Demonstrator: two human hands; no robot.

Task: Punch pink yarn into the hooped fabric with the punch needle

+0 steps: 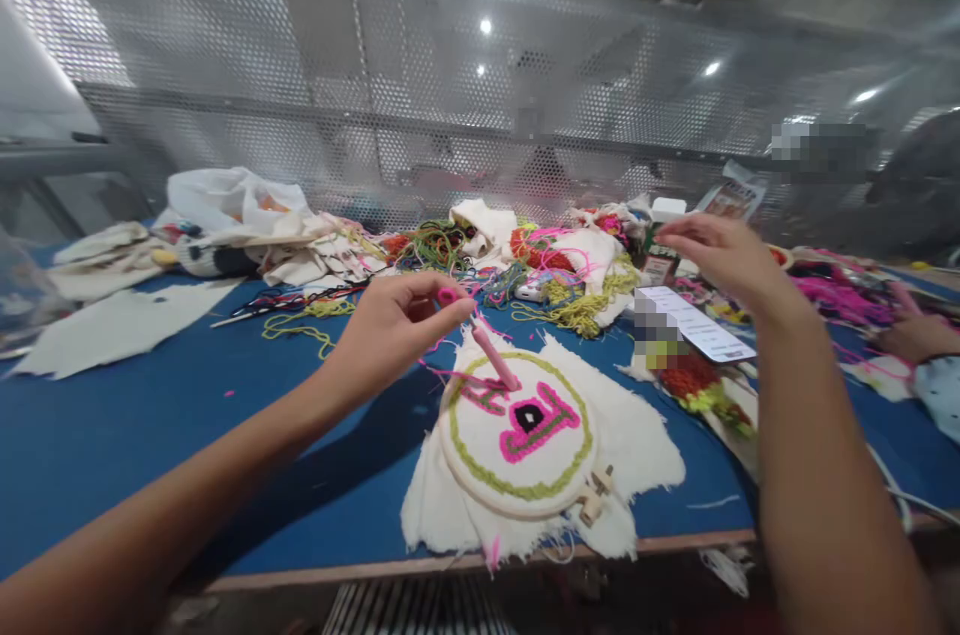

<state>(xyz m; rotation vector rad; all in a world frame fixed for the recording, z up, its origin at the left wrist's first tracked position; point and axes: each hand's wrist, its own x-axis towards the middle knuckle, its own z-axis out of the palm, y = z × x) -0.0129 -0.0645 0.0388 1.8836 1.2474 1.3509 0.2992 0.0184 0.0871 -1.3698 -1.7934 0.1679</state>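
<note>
My left hand is closed in a pinch on a small pink loop, whose kind I cannot make out. Just below its thumb, a pink pen-like punch needle leans over a round embroidery hoop. White cloth with frayed edges is stretched in the hoop, bearing a yellow-green ring and pink, green and black yarn shapes. My right hand is raised above a lit phone, beside a white-capped bottle. Its fingers are drawn together; anything between them is too small to name.
Tangled yarn and cloth scraps pile along the back of the blue table. A white plastic bag lies at the back left. Wooden pegs stick out from the hoop. Another person's hand is at the right edge. A perforated metal screen stands behind.
</note>
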